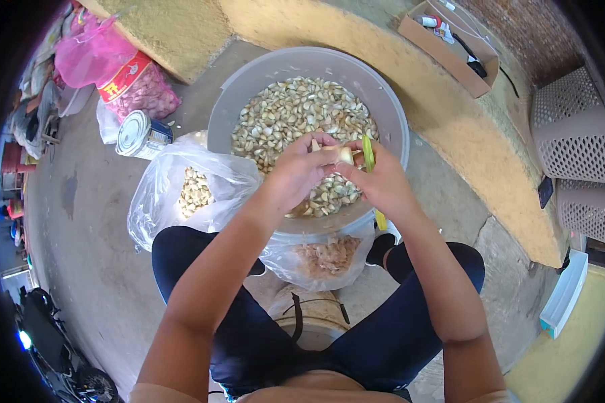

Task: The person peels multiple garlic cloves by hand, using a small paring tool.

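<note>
Over a big round grey tub point(216, 127), my two hands meet with fingers closed. My left hand point(302, 168) pinches a pale garlic clove point(345, 156) at its fingertips. The right hand's fingertips touch the same clove. A narrow yellow-green tool point(368, 153) is held in my right hand point(382, 181); its lower end sticks out beneath the palm, and its exact kind is hard to make out. Inside the tub lies a broad heap of garlic cloves point(302, 107), many with whitish skins.
A clear plastic bag point(151, 201) of peeled cloves stands left of the tub. Another bag point(326, 258) with brownish skins sits between my feet. Farther left are a can point(141, 134) and a pink mesh sack point(144, 97). A cardboard box point(444, 54) rests on the yellow ledge point(410, 94).
</note>
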Tool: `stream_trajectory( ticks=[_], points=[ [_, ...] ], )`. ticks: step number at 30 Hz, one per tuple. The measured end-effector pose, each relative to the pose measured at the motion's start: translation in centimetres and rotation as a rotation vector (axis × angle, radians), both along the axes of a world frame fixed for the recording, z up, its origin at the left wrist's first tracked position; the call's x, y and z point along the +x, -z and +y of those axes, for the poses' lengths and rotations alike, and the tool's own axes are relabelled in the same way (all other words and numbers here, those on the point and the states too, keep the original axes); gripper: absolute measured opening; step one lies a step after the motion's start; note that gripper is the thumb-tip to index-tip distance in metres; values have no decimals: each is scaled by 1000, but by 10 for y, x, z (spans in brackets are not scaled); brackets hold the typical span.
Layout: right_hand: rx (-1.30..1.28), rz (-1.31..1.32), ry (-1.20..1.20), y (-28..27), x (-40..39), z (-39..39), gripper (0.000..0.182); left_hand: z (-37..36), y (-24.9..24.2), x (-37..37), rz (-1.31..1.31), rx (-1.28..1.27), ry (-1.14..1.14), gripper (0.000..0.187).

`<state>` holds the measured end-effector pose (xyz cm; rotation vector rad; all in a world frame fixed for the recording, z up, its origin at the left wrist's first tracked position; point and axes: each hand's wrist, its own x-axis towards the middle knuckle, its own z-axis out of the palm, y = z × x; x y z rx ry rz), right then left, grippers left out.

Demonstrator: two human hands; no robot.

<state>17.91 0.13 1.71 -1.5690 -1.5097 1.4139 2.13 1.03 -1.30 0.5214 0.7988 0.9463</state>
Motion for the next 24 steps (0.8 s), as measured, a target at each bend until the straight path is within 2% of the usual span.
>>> stream_trajectory(
  ticks=[2, 5, 8, 11, 14, 17, 20, 24],
  points=[
    [-145, 97, 20, -17, -2, -3, 38, -8, -16, -7, 40, 9, 3, 20],
    [14, 125, -97, -20, -3, -17, 37, -18, -31, -23, 31, -223, -9, 18],
    [73, 109, -110, -32, -4, -27, 36, -30, -26, -35, 13, -312, 112, 22],
    [159, 110, -69, -28, -7, -30, 35, -41, -35, -24, 172, -203, 145, 25],
    [126, 140, -2, -37, -16, -29, 35, -43, -32, -16, 54, -169, 137, 26],
    [251, 57, -8, -29, -18, -25, 37, -38, -35, -17, 40, -168, 116, 28],
    [339, 41, -48, -22, -15, -18, 39, -30, -34, -22, 21, -123, 193, 31],
    [264, 86, -72, -26, -13, -11, 37, -22, -26, -25, -82, -143, 169, 34]
  ],
)
